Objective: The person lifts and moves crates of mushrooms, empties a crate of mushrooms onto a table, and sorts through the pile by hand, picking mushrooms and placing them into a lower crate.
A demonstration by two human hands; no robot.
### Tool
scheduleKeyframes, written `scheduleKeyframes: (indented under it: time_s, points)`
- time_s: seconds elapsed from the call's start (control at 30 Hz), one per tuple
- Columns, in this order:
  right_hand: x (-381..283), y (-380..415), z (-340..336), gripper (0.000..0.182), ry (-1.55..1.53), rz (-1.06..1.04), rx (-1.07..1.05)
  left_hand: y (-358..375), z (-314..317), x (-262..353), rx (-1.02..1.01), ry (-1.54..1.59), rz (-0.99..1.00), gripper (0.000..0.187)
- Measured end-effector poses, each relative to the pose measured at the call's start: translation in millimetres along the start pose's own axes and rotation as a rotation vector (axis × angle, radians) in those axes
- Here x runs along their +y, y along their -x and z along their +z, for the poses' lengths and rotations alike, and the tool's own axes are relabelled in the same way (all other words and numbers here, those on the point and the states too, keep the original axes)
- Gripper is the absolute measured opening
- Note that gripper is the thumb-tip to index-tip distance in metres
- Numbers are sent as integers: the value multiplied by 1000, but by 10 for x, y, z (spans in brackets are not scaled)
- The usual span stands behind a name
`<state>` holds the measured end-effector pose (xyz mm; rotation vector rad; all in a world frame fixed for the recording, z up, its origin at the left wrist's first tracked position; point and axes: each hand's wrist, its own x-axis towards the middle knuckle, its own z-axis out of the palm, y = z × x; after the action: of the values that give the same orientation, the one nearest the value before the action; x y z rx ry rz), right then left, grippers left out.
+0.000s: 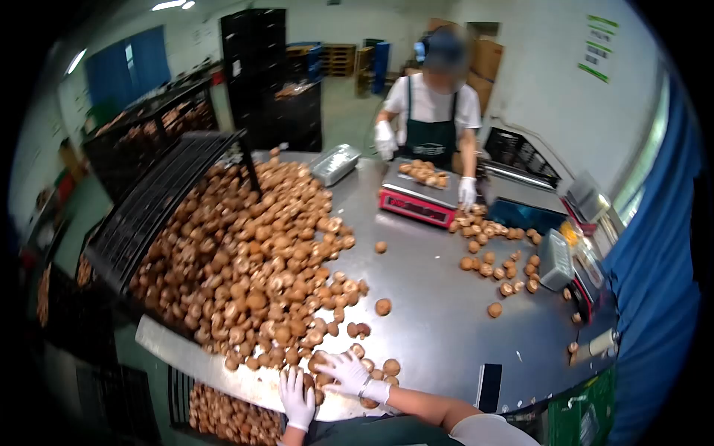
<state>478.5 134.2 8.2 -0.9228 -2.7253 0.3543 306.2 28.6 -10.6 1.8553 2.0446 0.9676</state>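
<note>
A large heap of brown mushrooms (245, 267) covers the left side of the metal table (416, 312). At the near edge my left hand (297, 401), in a white glove, has its fingers stretched out beside a mushroom (309, 381). My right hand (346, 375), also white-gloved, reaches in from the right with fingers spread over a mushroom (317, 361) at the heap's edge. Part of what lies under both palms is hidden. A few loose mushrooms (391, 367) lie around my right hand.
Across the table a white-gloved person (431, 111) stands behind a red scale (418, 195) bearing mushrooms. A tilted black crate (167, 201) stands over the heap. A crate of mushrooms (230, 416) sits below the near edge. A dark flat object (489, 386) lies at right.
</note>
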Motion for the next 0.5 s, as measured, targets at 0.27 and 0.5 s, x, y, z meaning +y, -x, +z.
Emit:
scheduleKeyframes:
  time_s: [0.27, 0.5]
  points:
    - [-31, -2, -52, 61, -1, 23, 17, 52, -66, 39, 4, -32, -37, 63]
    - [-50, -20, -64, 62, -16, 64, -24, 69, -36, 20, 43, -79, -22, 61]
